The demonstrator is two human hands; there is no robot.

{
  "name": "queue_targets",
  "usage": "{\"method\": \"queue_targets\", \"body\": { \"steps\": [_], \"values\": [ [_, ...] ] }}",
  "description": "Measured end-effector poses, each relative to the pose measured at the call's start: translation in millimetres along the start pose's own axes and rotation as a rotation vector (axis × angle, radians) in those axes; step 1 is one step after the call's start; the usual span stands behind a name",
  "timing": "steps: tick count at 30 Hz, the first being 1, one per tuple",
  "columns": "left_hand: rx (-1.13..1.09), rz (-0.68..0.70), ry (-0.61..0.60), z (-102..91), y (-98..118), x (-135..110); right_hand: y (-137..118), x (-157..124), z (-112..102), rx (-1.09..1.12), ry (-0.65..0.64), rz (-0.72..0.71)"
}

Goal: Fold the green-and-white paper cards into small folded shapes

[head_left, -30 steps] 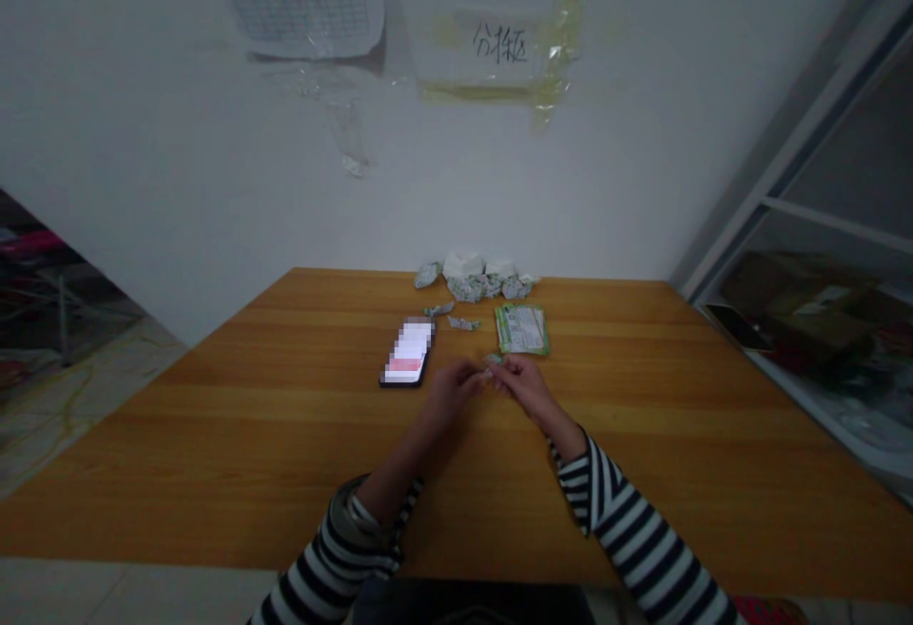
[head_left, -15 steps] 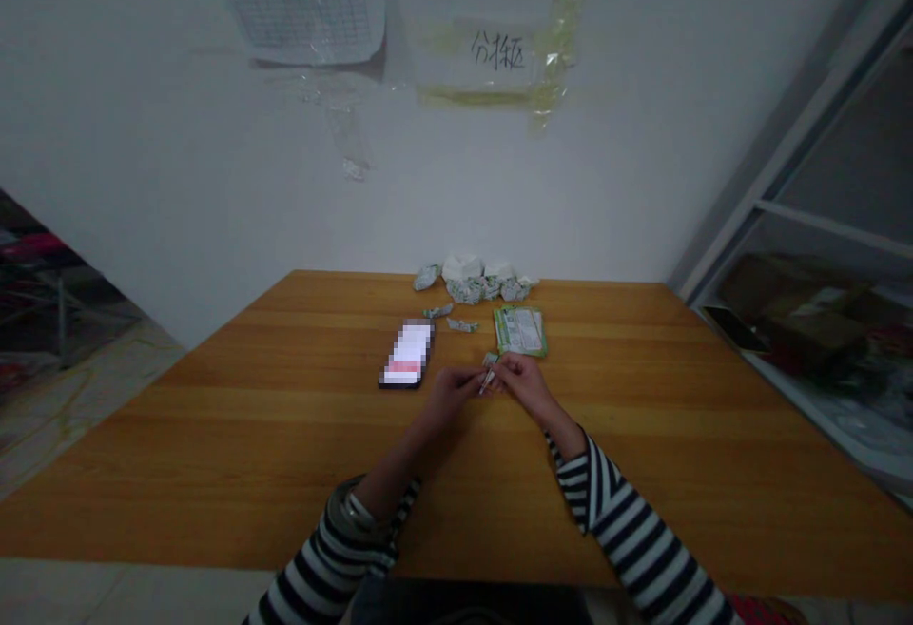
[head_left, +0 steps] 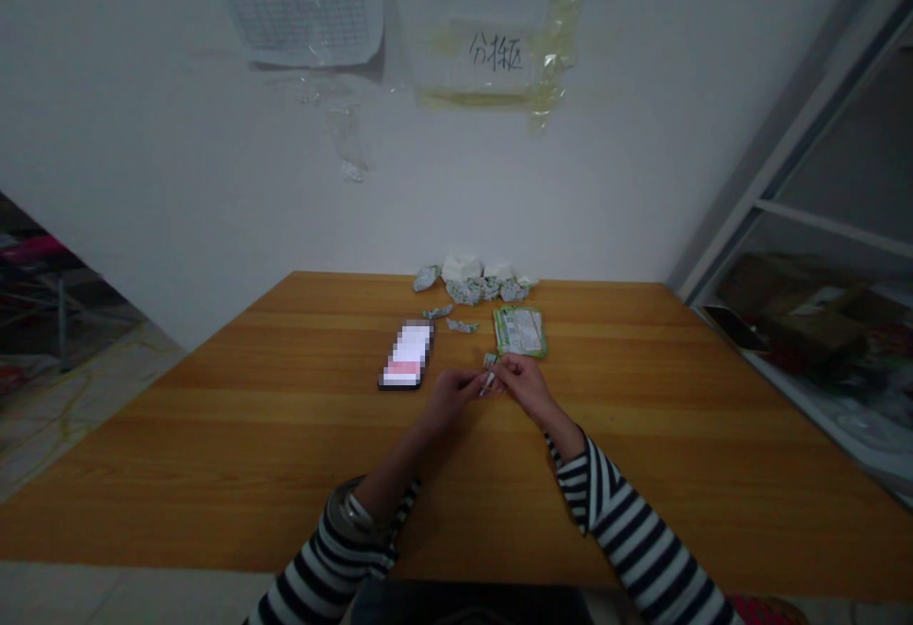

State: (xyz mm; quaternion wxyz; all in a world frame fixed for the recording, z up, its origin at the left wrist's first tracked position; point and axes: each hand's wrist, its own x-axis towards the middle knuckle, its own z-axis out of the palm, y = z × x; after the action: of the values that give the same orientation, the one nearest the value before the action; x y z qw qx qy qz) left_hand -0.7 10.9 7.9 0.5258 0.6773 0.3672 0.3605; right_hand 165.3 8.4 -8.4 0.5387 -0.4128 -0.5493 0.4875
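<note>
Both hands meet over the middle of the wooden table (head_left: 300, 435). Between their fingertips is a small, narrow strip of printed paper or wrapper (head_left: 489, 378), whitish with green-grey marks. My left hand (head_left: 451, 392) pinches it from the left, and my right hand (head_left: 524, 381) pinches it from the right. The fingers cover part of the strip, so its full shape does not show. Just beyond my right hand lies a flat green-and-white printed packet (head_left: 520, 330). A phone (head_left: 409, 354) with a lit, blurred screen rests to the left of my left hand.
Crumpled white and printed paper pieces (head_left: 467, 281) lie along the table's back edge by the wall. Two thin torn strips (head_left: 462, 326) are nearer, beyond the phone. To the right stands a shelf with cardboard boxes (head_left: 806, 306) and a dark flat device (head_left: 734, 328).
Almost nothing differs. Both hands stay in place with the strip pinched between them; the fingers have shifted only very slightly.
</note>
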Motion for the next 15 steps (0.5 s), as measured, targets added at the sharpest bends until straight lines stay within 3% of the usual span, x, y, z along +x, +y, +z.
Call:
{"method": "queue_targets", "body": {
  "steps": [4, 7, 9, 12, 15],
  "values": [
    [-0.141, 0.026, -0.008, 1.7, -3, 2, 1, -1, 1, -0.015, -0.013, -0.012],
    [-0.218, -0.044, 0.187, -3.6, -9, 5, 2, -3, 2, -0.015, -0.079, -0.018],
    [-0.214, -0.092, 0.354, -10.1, -13, 6, 4, -5, 5, -0.001, -0.193, 0.003],
    [-0.052, -0.050, 0.518, -18.9, -15, 6, 5, -8, 10, 0.055, -0.330, 0.040],
    [0.171, 0.039, 0.443, -21.2, -11, 5, 1, -9, 9, 0.148, -0.198, 0.054]
  ]
}}
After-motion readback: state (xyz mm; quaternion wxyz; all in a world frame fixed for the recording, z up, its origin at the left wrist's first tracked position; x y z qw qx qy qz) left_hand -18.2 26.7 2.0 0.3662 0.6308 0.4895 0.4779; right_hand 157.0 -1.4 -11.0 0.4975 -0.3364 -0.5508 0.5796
